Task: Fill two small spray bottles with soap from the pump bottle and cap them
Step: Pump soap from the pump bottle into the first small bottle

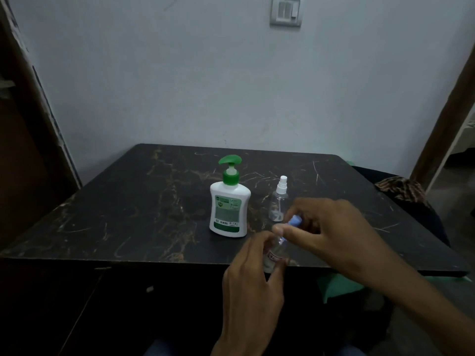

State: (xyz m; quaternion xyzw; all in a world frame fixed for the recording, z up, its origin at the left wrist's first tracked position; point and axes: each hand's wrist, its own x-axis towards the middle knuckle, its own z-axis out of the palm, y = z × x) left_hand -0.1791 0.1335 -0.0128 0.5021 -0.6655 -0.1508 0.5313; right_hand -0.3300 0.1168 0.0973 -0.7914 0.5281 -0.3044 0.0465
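One clear bottle (276,253) is gripped by the left hand (253,273) while its blue cap (295,221) is pinched by the right hand (331,232); judging by the second bottle (279,201), capped and apparently empty, and the untouched pump bottle (228,204), filling is hardly begun.

Dim, flat indoor light, soft blur, wide-angle bending at the edges

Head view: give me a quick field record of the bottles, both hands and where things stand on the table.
pump bottle: white with green pump, upright mid-table, untouched
far spray bottle: clear, white sprayer on, upright right of the pump bottle, contents unclear
near spray bottle: clear, red label, at the table's front edge
left hand: grips the near bottle's body
right hand: pinches the blue cap at the near bottle's top
cap state: on or off cannot be told
table: dark marbled top
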